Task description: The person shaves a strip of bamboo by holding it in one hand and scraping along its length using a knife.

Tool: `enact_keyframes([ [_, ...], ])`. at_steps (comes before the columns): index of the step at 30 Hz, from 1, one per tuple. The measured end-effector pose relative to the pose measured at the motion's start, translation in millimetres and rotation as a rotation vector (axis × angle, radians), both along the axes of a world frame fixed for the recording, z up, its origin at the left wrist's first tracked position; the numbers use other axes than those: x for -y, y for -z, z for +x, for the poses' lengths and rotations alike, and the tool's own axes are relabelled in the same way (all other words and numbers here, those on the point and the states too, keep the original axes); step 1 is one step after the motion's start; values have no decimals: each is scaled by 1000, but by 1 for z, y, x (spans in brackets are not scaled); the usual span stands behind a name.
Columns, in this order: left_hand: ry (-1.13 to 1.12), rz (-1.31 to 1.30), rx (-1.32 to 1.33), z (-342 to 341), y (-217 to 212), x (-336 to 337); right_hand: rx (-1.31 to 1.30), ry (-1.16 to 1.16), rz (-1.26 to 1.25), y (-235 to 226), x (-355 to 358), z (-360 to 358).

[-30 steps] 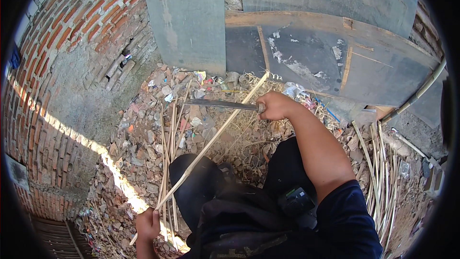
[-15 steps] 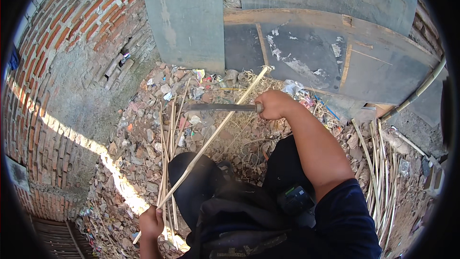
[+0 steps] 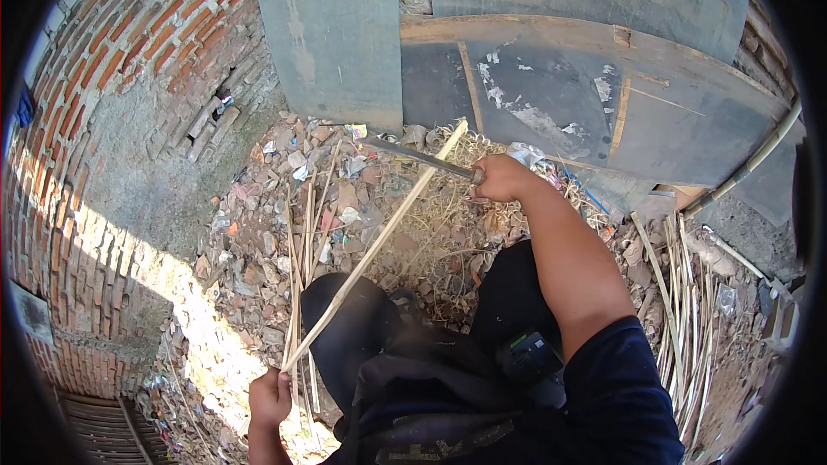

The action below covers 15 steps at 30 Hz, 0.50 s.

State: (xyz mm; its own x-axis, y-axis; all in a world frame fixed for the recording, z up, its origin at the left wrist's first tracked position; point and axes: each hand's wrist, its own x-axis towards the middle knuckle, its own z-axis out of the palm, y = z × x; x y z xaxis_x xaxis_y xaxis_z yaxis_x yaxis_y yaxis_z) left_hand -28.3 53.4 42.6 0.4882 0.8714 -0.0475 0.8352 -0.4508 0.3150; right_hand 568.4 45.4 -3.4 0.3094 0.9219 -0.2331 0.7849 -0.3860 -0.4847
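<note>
My left hand (image 3: 270, 398) is closed round the near end of a long pale bamboo strip (image 3: 376, 245). The strip slants away from me, over my left knee, toward the far right. In my right hand (image 3: 500, 178) is the handle of a machete (image 3: 420, 157), its long dark blade pointing left. The blade lies across the strip close to its far end. Most of the handle is hidden by my fingers. Pale curled shavings (image 3: 439, 215) cover the ground beneath the strip's far part.
Several bamboo strips lie at left (image 3: 308, 232), and a larger bundle (image 3: 687, 319) lies at right. Rubble and litter (image 3: 250, 232) cover the ground. A brick wall (image 3: 95, 232) stands at left, grey panels (image 3: 332, 43) at the back. A dark device (image 3: 528, 356) sits by my right thigh.
The machete has moved a little toward the strip's far end, and its blade tip has tilted up and away. The strip's far end has shifted slightly left. The sunlit patch at left has widened.
</note>
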Motion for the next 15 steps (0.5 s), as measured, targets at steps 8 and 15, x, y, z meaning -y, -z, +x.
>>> enact_keyframes([
  [8, 9, -10, -62, 14, -14, 4, -2, 13, 25, -11, -1, -7],
  [15, -8, -35, -22, 29, 6, 3, -32, -260, -7, -18, -2, -34],
])
